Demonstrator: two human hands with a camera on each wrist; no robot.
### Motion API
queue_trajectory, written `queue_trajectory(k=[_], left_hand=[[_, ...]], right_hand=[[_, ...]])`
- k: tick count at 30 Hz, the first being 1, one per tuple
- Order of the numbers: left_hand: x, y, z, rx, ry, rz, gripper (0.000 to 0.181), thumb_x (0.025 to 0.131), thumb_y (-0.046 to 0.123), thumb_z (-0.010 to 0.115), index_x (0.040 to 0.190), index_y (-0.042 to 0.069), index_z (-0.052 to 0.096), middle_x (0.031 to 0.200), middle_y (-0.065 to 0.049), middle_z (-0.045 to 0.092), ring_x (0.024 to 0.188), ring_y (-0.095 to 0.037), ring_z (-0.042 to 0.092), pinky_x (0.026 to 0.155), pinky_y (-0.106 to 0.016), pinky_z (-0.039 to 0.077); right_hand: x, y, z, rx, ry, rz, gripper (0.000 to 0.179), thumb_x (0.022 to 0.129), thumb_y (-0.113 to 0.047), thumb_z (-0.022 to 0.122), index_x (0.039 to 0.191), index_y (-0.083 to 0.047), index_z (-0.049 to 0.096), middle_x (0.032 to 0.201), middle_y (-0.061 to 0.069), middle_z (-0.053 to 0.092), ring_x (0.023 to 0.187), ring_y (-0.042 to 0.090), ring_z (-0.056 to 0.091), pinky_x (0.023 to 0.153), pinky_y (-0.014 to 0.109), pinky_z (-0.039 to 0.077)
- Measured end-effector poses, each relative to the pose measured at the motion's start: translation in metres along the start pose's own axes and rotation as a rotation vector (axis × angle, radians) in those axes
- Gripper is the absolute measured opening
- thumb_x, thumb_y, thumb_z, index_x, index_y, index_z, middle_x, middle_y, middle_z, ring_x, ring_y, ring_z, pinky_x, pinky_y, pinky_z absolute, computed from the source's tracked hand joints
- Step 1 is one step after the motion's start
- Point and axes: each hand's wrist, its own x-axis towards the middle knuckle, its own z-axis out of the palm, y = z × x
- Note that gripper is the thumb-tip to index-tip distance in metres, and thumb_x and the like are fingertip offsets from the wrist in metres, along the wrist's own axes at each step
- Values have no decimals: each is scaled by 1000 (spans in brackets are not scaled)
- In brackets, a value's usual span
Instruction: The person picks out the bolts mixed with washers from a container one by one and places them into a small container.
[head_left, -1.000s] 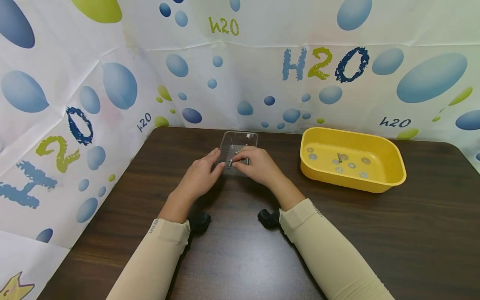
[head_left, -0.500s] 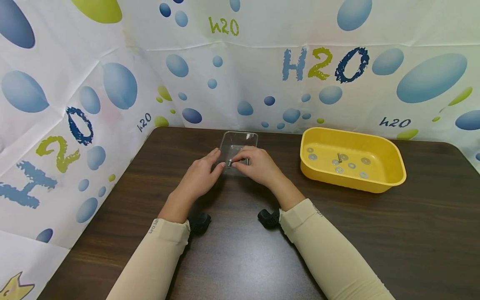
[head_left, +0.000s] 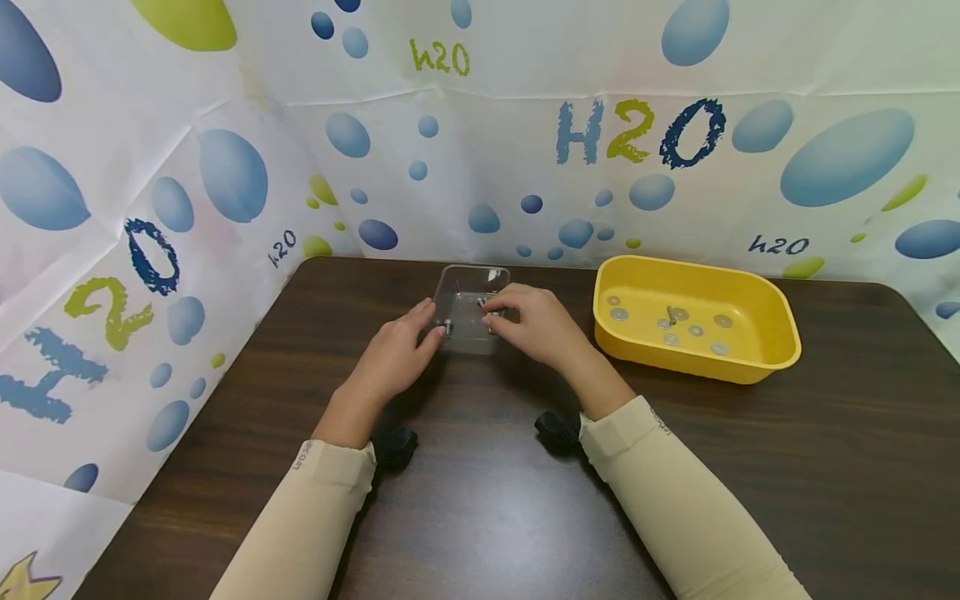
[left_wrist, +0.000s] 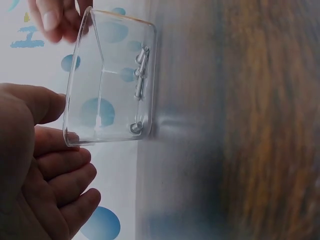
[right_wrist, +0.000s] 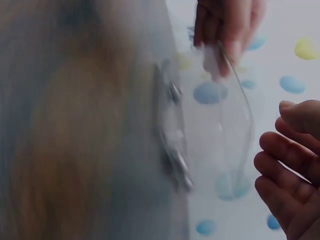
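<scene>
A clear plastic box (head_left: 468, 342) stands near the table's far edge. My left hand (head_left: 396, 354) pinches its near left corner, with the thumb (left_wrist: 50, 106) and index finger on either side of the wall. Several metal bolts lie inside: one bolt (left_wrist: 136, 128) sits apart by the held corner, and other bolts (left_wrist: 141, 75) are grouped on the opposite side. Above that right side is my right hand (head_left: 542, 323), with nothing between its thumb and fingers. Those fingers (right_wrist: 280, 160) are loosely bent in the right wrist view.
To the right, a yellow plastic bin (head_left: 697, 362) holds several flat washers (head_left: 696, 331) and a bolt (head_left: 671, 314). Behind the dark wooden table (head_left: 465, 500) hangs a white sheet (head_left: 510, 150) printed with blue drops.
My right hand has let go of the bolt at the box's left side and moved right. My left hand keeps its hold on the box. The head view has shifted slightly.
</scene>
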Motion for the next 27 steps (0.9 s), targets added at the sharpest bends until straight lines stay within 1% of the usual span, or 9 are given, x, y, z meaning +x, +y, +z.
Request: queue_trajectory(k=[3,6,8,11,14,16,20,24,27], left_hand=[[0,2,0,0,-2,7,58,105,34,46,152,3,34,161,-13,29,146,-32,31,117,-52,28],[-1,3,0,7,-1,15,58,105,33,46,152,2,34,161,-13,29,146,-32,30,118,-52,27],[-1,4,-1,14,7,15,59,104,34,46,152,2,34,161,-14,28,147,-33,30,118,-53,27],[-2,7,-1,16,27,24,62,104,33,48,154,2,30,162,-13,24,148,-33,27,118,-54,27],[-1,15,-1,9,63,47,64,103,33,50,155,4,26,164,-11,21,149,-30,24,118,-53,26],[1,25,-1,-2,88,73,64,103,33,50,156,6,26,164,-9,21,150,-29,24,118,-53,26],[5,52,3,-29,115,146,63,102,32,52,155,7,29,163,-9,25,149,-26,26,118,-51,27],[13,81,12,-43,107,214,61,102,32,52,154,6,32,162,-8,28,149,-24,27,118,-48,28],[21,101,24,-42,90,248,60,103,34,51,153,6,34,161,-6,29,148,-22,29,119,-46,29]], right_hand=[[-7,7,-18,-57,28,19,23,93,-24,69,110,-9,75,106,3,71,98,19,65,92,37,54],[-16,15,-40,-102,64,51,24,93,-24,69,111,-9,74,110,5,71,105,22,64,96,39,52],[-23,20,-55,-134,79,104,26,93,-26,69,113,-10,73,114,6,71,108,24,63,98,41,51],[-34,31,-77,-164,82,209,30,95,-29,67,118,-10,72,121,8,68,114,27,60,102,45,48],[-46,46,-99,-182,77,325,35,97,-32,63,123,-9,69,128,11,65,120,31,57,105,50,45],[-55,57,-112,-178,77,382,38,97,-33,62,125,-8,68,130,13,63,121,33,55,105,52,44],[-70,72,-134,-175,84,471,42,98,-35,60,129,-7,65,132,15,61,122,36,53,106,54,43],[-83,80,-148,-189,100,527,43,98,-35,60,129,-6,65,132,18,61,121,37,53,106,55,43],[-90,87,-154,-203,106,546,42,98,-33,61,127,-3,65,129,20,62,118,38,55,104,56,43]])
